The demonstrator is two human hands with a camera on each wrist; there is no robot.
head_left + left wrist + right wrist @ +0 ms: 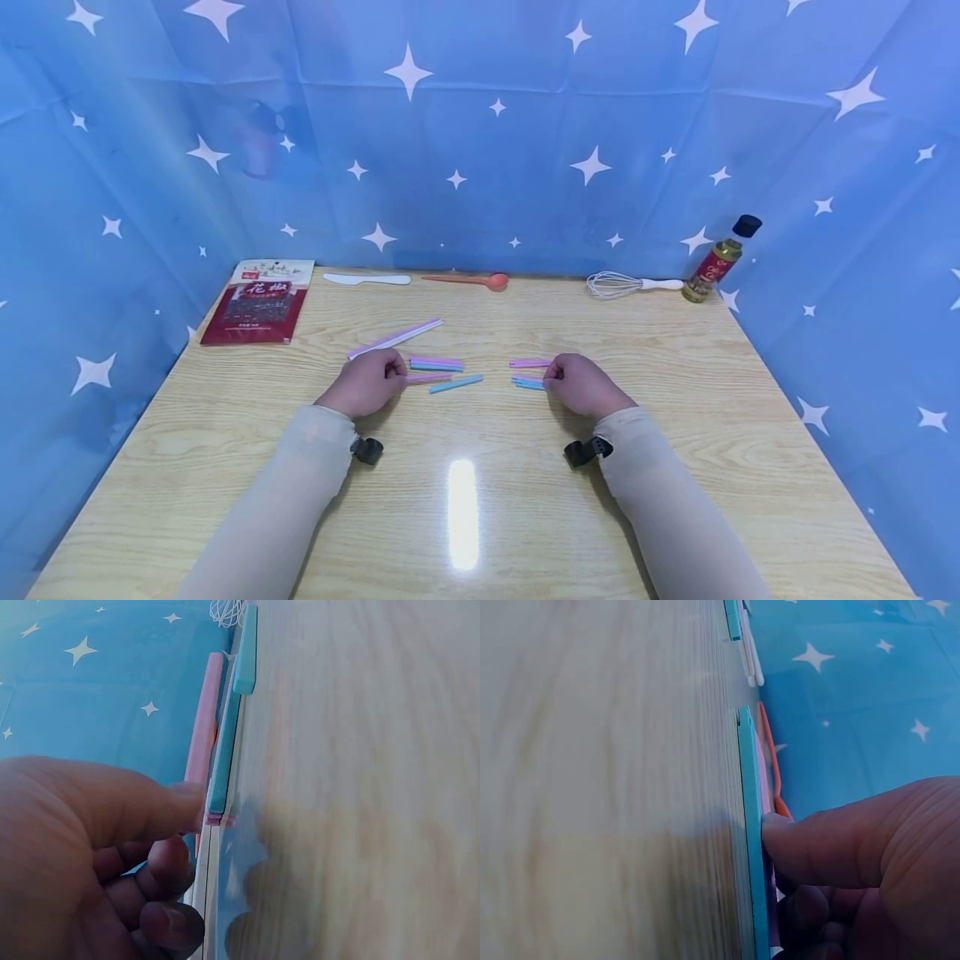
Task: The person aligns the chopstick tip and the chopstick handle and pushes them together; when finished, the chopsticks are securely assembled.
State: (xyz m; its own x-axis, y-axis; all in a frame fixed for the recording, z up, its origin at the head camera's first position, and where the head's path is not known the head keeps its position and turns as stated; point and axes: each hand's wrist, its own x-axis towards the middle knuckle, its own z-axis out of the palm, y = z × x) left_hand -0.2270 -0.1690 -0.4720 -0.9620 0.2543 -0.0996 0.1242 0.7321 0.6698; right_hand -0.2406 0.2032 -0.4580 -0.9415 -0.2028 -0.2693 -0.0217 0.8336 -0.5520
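1. Centre of the frame: two sleeved arms reach over a wooden table [675, 392], both fists resting among short coloured sticks.
2. The left hand [367, 382] is curled, thumb tip pressed to the end of a pink stick [429, 377]; whether it truly pinches the stick is hard to tell from the blurred wrist view.
3. Just right of it lie a pink-and-teal pair [437, 363], a blue stick [456, 383] and a long pale strip [395, 337].
4. The right hand [579, 385] is curled too, thumb against a teal stick [528, 382]; another pink stick [529, 362] lies just above.
5. Along the far edge: a red packet [258, 302], white knife [367, 279], orange spoon [467, 280], whisk [632, 285] and bottle [722, 260].
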